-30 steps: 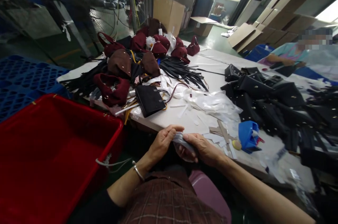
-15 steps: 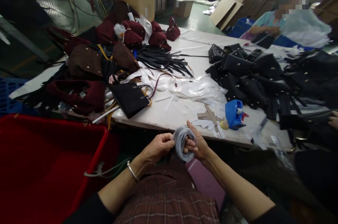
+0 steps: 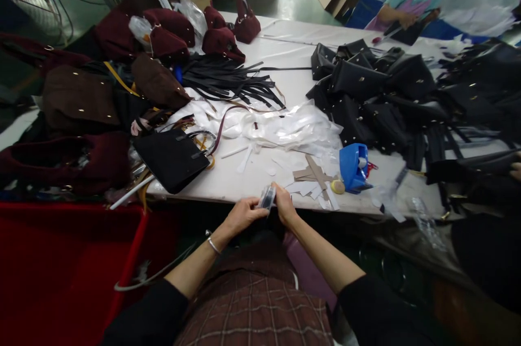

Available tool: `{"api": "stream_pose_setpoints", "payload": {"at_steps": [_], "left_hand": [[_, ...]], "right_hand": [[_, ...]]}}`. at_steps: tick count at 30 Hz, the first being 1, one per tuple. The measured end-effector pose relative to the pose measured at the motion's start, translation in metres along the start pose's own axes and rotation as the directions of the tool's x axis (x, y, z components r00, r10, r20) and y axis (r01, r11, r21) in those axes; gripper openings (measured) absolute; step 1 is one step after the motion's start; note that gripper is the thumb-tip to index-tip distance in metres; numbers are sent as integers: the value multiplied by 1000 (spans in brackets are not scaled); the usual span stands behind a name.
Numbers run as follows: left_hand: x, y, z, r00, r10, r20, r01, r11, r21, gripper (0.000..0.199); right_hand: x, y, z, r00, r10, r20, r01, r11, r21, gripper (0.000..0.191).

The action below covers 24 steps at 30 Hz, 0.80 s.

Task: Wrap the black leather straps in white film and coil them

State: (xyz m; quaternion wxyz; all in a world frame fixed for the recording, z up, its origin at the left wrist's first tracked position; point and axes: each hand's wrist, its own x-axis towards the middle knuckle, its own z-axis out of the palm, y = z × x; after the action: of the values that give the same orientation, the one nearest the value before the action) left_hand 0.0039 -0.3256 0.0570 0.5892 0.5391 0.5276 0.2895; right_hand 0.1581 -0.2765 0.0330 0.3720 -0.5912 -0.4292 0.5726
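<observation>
A small clear plastic-wrapped roll with something dark in it [image 3: 266, 199] is held between my two hands, just off the table's near edge. My left hand [image 3: 244, 215] grips its left side between thumb and fingers. On its right side, my right hand [image 3: 284, 205] has its fingers closed round it. Beyond them, paper and brown card strips [image 3: 311, 175] lie by a blue tape dispenser [image 3: 353, 168]. A black handbag [image 3: 171, 160] rests on the table to the left, beside white plastic sheets [image 3: 285, 126].
The white table [image 3: 228, 183] also bears maroon bags [image 3: 222, 42], black straps [image 3: 228, 77] and black bags [image 3: 362, 77]. A red bin [image 3: 73, 264] stands at lower left. Across the table a person [image 3: 411, 4] handles a black item; another hand shows at the right edge.
The roll has turned from face-on with a visible hole to a narrower edge-on view, and both hands have moved slightly up and closer together. The camera view has shifted.
</observation>
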Motion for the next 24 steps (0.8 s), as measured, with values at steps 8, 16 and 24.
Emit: {"api": "stream_pose_setpoints", "payload": {"at_steps": [8,16,24], "left_hand": [[79,-53,3,964,253,-76,-54,469,881,14],[83,-88,8,932,362,-18,-144,415,898,22],[75,-102,-14,898,440,9,-261,516,816,30]], "right_hand": [[52,28,-16,956,-147,256,239,893,-381,18],[78,47,-13,944,-95,317,262,802,-537,8],[71,51,-5,942,-148,301,307,744,-593,10]]}}
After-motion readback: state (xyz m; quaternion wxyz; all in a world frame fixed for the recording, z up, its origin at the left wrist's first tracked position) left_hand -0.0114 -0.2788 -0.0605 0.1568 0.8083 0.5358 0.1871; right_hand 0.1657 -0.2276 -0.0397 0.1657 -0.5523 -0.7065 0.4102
